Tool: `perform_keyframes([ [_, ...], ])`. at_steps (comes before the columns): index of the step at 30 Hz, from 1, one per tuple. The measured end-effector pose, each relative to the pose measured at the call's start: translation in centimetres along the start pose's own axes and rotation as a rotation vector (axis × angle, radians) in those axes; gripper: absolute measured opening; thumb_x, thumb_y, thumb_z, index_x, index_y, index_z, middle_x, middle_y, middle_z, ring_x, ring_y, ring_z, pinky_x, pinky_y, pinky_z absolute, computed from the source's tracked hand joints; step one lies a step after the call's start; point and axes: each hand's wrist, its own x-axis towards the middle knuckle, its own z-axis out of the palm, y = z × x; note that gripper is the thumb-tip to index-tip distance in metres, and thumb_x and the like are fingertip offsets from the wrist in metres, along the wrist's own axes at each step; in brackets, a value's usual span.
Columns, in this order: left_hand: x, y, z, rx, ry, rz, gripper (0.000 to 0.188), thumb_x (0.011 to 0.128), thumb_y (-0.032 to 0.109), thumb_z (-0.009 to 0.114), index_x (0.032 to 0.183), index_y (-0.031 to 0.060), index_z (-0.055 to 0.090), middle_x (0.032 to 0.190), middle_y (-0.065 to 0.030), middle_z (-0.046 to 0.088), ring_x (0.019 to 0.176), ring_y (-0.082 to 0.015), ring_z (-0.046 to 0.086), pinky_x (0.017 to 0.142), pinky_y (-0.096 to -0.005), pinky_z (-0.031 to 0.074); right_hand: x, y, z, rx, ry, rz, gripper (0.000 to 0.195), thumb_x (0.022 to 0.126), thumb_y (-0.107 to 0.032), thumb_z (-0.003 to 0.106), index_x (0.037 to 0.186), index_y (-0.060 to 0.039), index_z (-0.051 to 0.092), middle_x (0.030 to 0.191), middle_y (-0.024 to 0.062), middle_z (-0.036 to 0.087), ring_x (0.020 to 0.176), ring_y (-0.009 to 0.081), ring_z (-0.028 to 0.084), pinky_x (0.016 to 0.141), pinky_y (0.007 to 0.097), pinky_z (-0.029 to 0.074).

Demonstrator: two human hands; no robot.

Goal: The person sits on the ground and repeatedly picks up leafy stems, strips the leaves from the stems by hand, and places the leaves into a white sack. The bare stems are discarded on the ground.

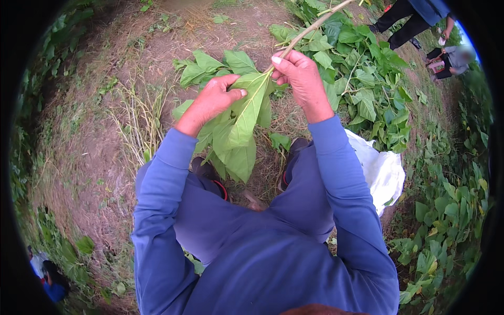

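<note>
My right hand (300,75) pinches a long, pale brown branch (315,25) between thumb and fingers, close to where its leaves start. From there the branch slants up to the right, out of the picture. My left hand (218,100) grips a bunch of broad green leaves (246,122) on the same branch, its thumb lying across the top. Some of its fingers are hidden under the leaves. The bunch hangs down between my knees with the leaf veins showing. More cut leaves (204,69) lie on the ground just beyond my left hand.
A large heap of leafy branches (366,78) lies at the right, beside a white plastic sack (382,173). Several stripped stems (139,118) are piled at the left. Other people (413,19) stand and sit at upper right; more are at lower left. Leafy plants (449,220) border the ground.
</note>
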Motion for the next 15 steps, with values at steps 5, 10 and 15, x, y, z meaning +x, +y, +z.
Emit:
perform_keyframes([
  [5,0.6,-1.0,0.5,0.292,0.278,0.144,0.045,0.085,0.009,0.066,0.127,-0.0034,0.056,0.120,-0.0132,0.061,0.108,-0.0206,0.060,0.094,-0.0335,0.046,0.1,0.4,0.4,-0.018,0.084,0.007,0.023,0.085,-0.022,0.073,0.097,-0.0040,0.064,0.081,0.0003,0.063,0.068,0.0076,0.056,0.057,0.0220,0.045],
  [10,-0.5,0.6,1.3,0.403,0.462,0.251,0.052,0.083,0.016,0.067,0.125,-0.0095,0.054,0.125,-0.0232,0.057,0.117,-0.0371,0.055,0.100,-0.0402,0.044,0.0,0.4,0.8,-0.030,0.121,-0.009,0.021,0.084,-0.023,0.074,0.093,-0.0062,0.064,0.079,-0.0002,0.061,0.067,0.0069,0.055,0.056,0.0211,0.044],
  [15,-0.5,0.8,0.9,0.609,0.678,0.346,0.049,0.085,0.019,0.067,0.124,-0.0079,0.055,0.124,-0.0250,0.057,0.118,-0.0395,0.054,0.101,-0.0432,0.044,0.1,0.7,0.9,-0.068,0.089,-0.015,0.022,0.085,-0.023,0.074,0.095,-0.0061,0.064,0.079,0.0002,0.063,0.067,0.0066,0.056,0.055,0.0205,0.044],
])
